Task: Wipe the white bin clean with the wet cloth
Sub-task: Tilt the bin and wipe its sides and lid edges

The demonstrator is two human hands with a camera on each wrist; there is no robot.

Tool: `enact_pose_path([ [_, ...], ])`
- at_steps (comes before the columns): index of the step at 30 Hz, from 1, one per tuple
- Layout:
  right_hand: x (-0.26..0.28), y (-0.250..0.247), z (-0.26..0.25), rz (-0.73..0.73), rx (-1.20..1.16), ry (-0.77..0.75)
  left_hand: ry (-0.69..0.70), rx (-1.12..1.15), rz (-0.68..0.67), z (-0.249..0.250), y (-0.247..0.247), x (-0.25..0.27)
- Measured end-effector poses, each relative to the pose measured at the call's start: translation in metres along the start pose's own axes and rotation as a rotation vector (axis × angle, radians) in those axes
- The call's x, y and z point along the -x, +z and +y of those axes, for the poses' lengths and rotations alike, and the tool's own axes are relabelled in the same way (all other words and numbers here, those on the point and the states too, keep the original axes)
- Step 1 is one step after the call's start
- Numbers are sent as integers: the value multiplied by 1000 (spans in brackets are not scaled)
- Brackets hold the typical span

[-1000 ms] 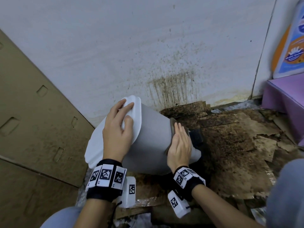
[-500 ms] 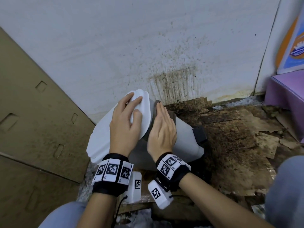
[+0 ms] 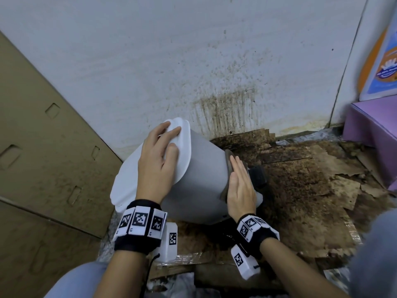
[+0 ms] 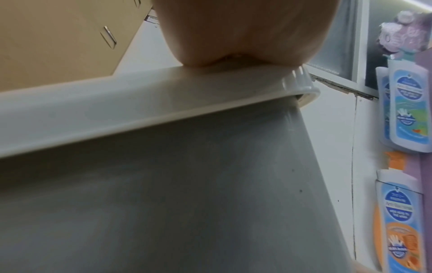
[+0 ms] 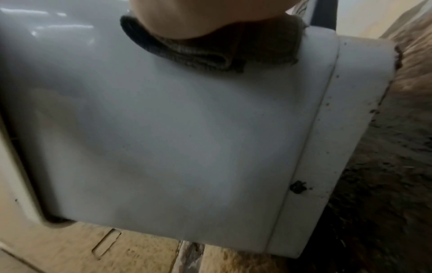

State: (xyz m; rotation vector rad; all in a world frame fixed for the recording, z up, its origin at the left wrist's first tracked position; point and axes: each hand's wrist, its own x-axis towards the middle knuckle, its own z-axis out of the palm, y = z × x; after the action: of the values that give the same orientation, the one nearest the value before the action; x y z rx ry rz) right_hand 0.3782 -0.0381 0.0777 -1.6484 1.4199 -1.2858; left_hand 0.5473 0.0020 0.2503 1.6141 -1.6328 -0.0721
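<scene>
Below, stained cardboard [image 3: 300,190] under white bin [image 3: 202,175].

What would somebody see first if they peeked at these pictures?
Probably the tipped white bin in the middle, with the left hand resting on its lid and the right hand pressing a dark cloth flat against its side near the base. Next comes the brown grime streaking the wall just behind the bin and covering the floor under it.

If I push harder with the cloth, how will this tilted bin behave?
Probably light and tippy: the bin leans tilted, steadied by the left hand on its lid. Its smooth wall looks slippery, so the cloth under the right hand may skid it sideways.
</scene>
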Motion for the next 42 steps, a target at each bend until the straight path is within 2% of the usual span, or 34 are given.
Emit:
enact_pose_path([
  [3,2,-1,2,-28,-4,77,-4,-6,-1,-1,0,-1],
  [10,0,-9,15,-85,-45,153,-12,-2,0,-3,0,-1],
  [17,3,-5,13,8,-37,198,1,-27,-5,7,4,2],
  [24,-1,8,-21,64,-50,229,-25,-14,41,0,3,-3],
  [29,-11,16,-60,-37,-45,255,-26,-6,62,-6,0,-5],
  [37,-24,9,-132,-237,-137,102,-5,-2,53,-7,1,-4],
  [40,-37,2,-140,-304,-271,66,-12,1,46,-7,0,-4],
  [42,-47,2,-133,-357,-233,22,-11,14,32,-5,0,-3],
])
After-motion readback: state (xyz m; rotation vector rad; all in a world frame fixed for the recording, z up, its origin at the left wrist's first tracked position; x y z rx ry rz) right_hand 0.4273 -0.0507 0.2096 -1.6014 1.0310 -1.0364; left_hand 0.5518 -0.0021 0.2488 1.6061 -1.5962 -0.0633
